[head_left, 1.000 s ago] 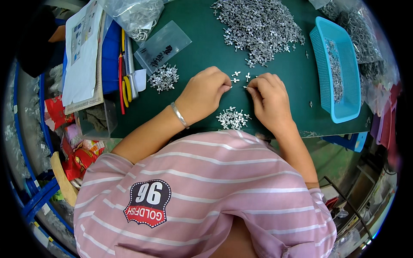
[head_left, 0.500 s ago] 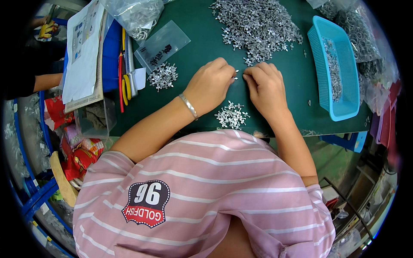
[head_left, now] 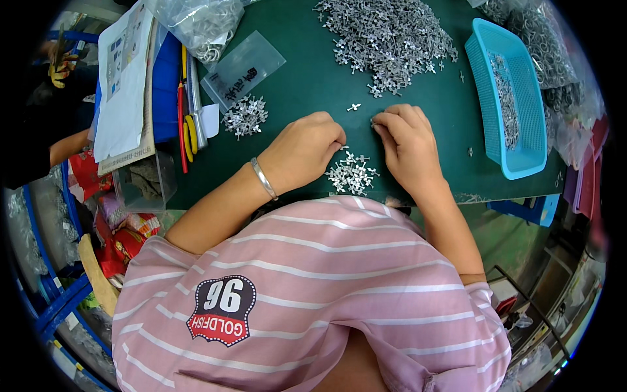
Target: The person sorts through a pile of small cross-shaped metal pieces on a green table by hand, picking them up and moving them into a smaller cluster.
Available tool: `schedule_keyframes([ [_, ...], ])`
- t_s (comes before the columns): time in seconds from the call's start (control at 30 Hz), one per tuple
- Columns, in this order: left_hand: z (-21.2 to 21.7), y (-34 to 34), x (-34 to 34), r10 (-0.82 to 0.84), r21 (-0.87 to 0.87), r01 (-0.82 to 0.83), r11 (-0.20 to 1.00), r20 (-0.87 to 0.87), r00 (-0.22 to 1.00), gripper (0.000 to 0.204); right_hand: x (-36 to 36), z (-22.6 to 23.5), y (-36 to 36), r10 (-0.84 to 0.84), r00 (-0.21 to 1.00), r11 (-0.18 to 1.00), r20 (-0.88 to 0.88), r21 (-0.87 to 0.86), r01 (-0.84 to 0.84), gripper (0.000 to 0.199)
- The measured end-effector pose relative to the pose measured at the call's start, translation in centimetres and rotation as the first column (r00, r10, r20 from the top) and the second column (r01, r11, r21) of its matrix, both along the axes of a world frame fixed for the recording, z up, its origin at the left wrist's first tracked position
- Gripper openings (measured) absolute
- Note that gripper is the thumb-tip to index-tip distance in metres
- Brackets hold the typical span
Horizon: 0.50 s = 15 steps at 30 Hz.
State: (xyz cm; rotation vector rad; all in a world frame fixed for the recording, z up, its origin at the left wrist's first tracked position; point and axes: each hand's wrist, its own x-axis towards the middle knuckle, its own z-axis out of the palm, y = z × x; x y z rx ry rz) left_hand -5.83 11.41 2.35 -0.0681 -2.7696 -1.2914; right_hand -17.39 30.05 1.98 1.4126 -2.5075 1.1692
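Note:
My left hand (head_left: 304, 151) has its fingers pinched together at the upper left edge of a small pile of shiny cross-shaped metal pieces (head_left: 353, 174). What lies between those fingertips is hidden. To the right, my right hand (head_left: 410, 138) is closed in a pinch, a tiny grey bit of metal showing at its thumb and forefinger. A single metal cross (head_left: 353, 107) lies on the green tabletop between and beyond my hands. Farther off, a large heap of grey metal crosses (head_left: 392, 42) covers the table.
Another small pile of crosses (head_left: 245, 116) sits left, beside a clear plastic bag (head_left: 243, 70). Pliers with yellow handles (head_left: 190, 134) and papers (head_left: 124, 85) are farther left. A blue basket (head_left: 526, 166) with small metal parts stands right. Another person's forearm (head_left: 70, 145) shows at far left.
My left hand has come back toward me and down to the small pile. The single cross now lies loose on the table. My right hand has shifted slightly nearer, still pinched.

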Motion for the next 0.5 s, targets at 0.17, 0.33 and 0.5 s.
schedule_keyframes([
  [0.17,0.0,-1.0,-1.3,0.055,-0.054,-0.061,0.997,-0.111,0.992,0.008,-1.8,0.4,1.2,-0.101,0.995,0.994,-0.013,0.037,0.102,0.009],
  [0.33,-0.7,-0.5,-4.4,0.119,-0.014,-0.124,0.992,-0.207,0.971,0.01,-0.6,0.2,0.2,0.034,0.999,0.999,-0.006,0.031,-0.034,0.009],
  [0.5,-2.5,-0.4,-5.2,0.036,-0.199,-0.084,0.976,-0.233,0.972,0.01,0.5,0.3,0.0,0.062,0.996,0.995,-0.058,0.085,-0.057,0.008],
])
